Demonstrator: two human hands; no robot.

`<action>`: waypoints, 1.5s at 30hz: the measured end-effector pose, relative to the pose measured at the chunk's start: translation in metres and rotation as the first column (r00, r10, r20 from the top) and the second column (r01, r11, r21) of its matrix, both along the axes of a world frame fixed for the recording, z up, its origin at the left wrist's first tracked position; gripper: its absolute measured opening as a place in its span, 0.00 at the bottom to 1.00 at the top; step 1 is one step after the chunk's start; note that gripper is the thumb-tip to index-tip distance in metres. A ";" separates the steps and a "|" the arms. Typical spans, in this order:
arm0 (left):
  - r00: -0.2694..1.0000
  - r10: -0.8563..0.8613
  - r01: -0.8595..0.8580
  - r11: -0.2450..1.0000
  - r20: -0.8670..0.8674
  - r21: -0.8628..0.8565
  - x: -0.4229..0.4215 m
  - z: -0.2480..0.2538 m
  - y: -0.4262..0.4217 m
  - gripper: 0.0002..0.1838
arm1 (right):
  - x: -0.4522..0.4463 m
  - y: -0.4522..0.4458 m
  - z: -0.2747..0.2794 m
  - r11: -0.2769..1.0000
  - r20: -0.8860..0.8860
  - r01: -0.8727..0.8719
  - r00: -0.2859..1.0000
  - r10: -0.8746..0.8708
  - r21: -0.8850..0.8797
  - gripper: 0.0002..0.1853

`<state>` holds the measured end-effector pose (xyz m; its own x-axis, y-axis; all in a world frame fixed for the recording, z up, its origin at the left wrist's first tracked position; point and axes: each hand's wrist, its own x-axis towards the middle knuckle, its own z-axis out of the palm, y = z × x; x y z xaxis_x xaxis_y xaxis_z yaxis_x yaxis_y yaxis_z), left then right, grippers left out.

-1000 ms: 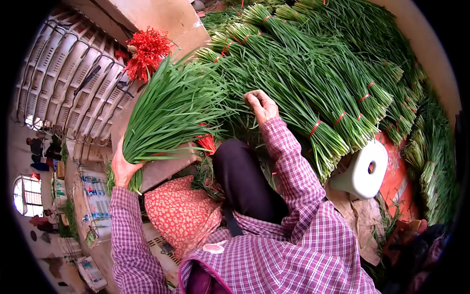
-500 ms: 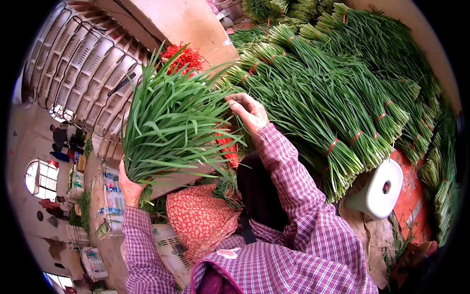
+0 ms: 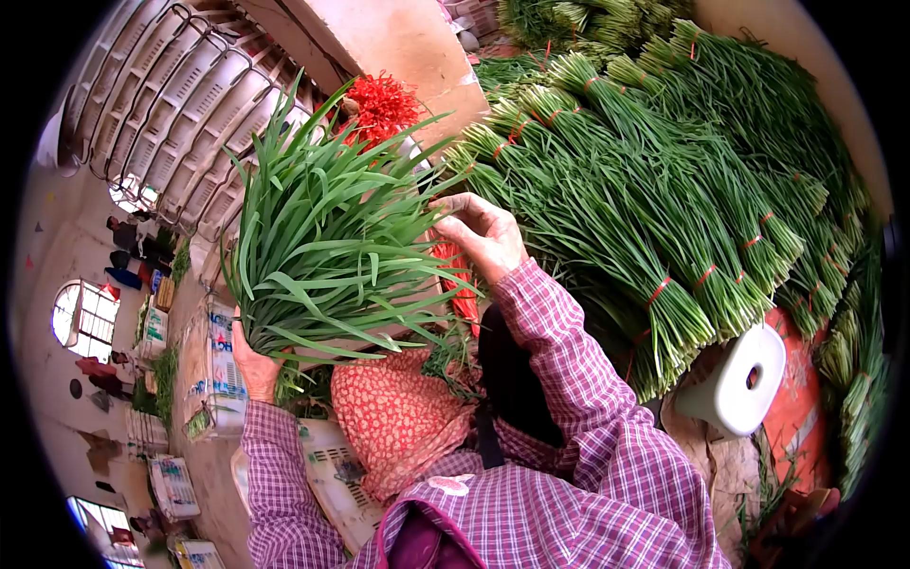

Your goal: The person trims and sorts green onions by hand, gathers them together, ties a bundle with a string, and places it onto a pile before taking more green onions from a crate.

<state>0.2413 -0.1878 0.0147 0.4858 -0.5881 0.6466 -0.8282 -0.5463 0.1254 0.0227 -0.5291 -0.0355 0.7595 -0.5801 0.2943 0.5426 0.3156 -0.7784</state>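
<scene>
My left hand (image 3: 256, 368) is wrapped around the lower end of a loose bunch of garlic chives (image 3: 332, 247), whose flat green leaves fan out upward and to the right. At the bunch's right side, my right hand (image 3: 482, 235) has thumb and fingertips pinched together by the leaf tips. What sits in that pinch is too small to make out. Many chive bundles (image 3: 626, 199) tied with red bands lie piled on the right, just beyond my right hand. Below the held bunch, a red flowered cloth (image 3: 398, 417) covers my lap.
Red ties (image 3: 384, 109) hang in a cluster behind the bunch, with more red strips (image 3: 460, 289) under my right wrist. White plastic crates (image 3: 180, 114) are stacked at upper left. A white stool (image 3: 744, 379) stands at right. People (image 3: 128, 242) are far off on the left.
The view has shifted slightly, so the surroundings sit a little farther right. My left hand keeps its hold on the chives; my right hand stays pinched at the leaf tips.
</scene>
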 end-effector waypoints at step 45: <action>0.638 -0.571 0.258 0.791 -0.517 -0.555 -0.072 0.078 -0.067 0.55 | 0.042 0.091 0.068 0.659 0.034 0.267 0.939 -0.344 -0.703 0.52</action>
<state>0.1691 -0.2545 0.0923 0.6274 -0.5998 0.4965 -0.5783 0.0681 0.8130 0.0645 -0.4384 0.0327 0.6228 -0.4464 0.6425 0.4226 -0.4992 -0.7565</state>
